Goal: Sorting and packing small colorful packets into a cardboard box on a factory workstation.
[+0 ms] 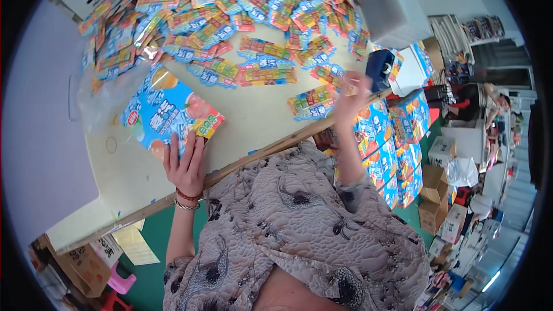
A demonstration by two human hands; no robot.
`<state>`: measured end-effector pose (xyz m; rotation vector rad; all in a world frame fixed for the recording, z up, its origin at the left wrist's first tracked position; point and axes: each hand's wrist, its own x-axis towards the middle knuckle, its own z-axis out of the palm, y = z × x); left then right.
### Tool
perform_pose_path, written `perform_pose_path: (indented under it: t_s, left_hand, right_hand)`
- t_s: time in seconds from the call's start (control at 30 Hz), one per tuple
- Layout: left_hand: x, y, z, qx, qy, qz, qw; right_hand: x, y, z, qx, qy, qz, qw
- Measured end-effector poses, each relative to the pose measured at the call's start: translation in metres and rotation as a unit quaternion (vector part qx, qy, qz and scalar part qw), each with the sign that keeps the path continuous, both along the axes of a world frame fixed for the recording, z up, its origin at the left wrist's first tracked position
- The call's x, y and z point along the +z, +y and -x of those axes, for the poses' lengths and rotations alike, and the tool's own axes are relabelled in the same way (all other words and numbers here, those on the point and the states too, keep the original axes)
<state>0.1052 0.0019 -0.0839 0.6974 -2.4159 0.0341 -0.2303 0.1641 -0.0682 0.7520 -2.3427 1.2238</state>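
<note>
My left hand lies flat on the near edge of a large blue printed bag with fruit pictures, pressing it on the pale table. My right hand is raised over the table's right edge, blurred, fingers pinching a small colourful candy strip packet. Another strip packet lies just left of that hand. A big heap of several similar strip packets covers the far half of the table.
Clear plastic wrap lies left of the large bag. Several filled blue bags stack beside the table at right. A white box stands far right. Cartons crowd the green floor; another person sits far right.
</note>
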Motion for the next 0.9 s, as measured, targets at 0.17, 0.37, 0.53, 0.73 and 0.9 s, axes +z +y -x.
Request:
perform_pose_path:
  t_s: [0.17,0.37,0.53,0.73,0.9]
  left_hand:
    - [-0.004,0.0,0.01,-0.014,0.015,0.01,1.0]
    - [-0.005,0.0,0.009,-0.006,0.02,0.009,1.0]
    - [-0.005,-0.001,0.008,-0.008,0.011,0.009,1.0]
    - [-0.006,0.0,0.009,-0.011,0.022,0.017,1.0]
    - [-0.009,-0.001,0.011,-0.012,0.029,0.017,0.999]
  right_hand:
    - [-0.008,0.14,0.162,-0.241,0.055,-0.079,0.966]
    - [0.007,0.134,0.172,-0.086,-0.402,0.061,0.91]
    - [-0.004,0.12,0.14,-0.08,-0.367,0.304,0.875]
    - [-0.049,0.11,0.097,-0.067,-0.273,0.402,0.871]
    - [-0.059,0.094,0.109,-0.077,-0.338,0.401,0.848]
